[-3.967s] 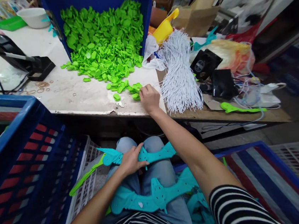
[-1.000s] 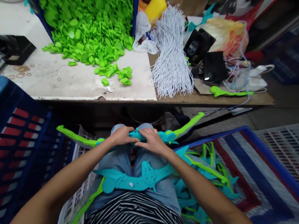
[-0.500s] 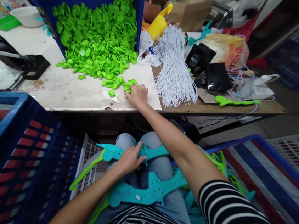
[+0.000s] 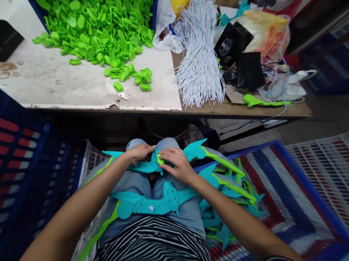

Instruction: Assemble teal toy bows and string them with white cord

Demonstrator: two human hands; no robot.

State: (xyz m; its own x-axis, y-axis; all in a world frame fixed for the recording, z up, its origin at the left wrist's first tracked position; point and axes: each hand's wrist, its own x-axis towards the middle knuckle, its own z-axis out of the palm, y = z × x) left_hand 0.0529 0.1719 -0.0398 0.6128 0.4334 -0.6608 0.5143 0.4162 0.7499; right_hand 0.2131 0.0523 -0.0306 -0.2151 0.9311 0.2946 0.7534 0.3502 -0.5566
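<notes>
Two turquoise plastic toy bows with green limbs lie across my lap. My left hand [image 4: 141,152] grips the far toy bow [image 4: 148,166] left of its middle, its index finger reaching to the centre block. In my right hand [image 4: 178,163], a small green plastic piece [image 4: 160,159] is pinched between fingers and thumb against that block. The near toy bow [image 4: 160,205] lies closer to my body, untouched by either hand. Loose green pieces [image 4: 124,71] are scattered on the table toward its front edge.
A blue bin [image 4: 158,7] spills a heap of green pieces onto the table [image 4: 85,88]. Right of it lies a bundle of white cords [image 4: 198,57]. A blue crate [image 4: 25,162] stands at left; a lined crate [image 4: 280,186] with more bow parts stands at right.
My right hand has come back from the table to the far bow with a green piece. My left hand remains on that bow. The view has tilted downward.
</notes>
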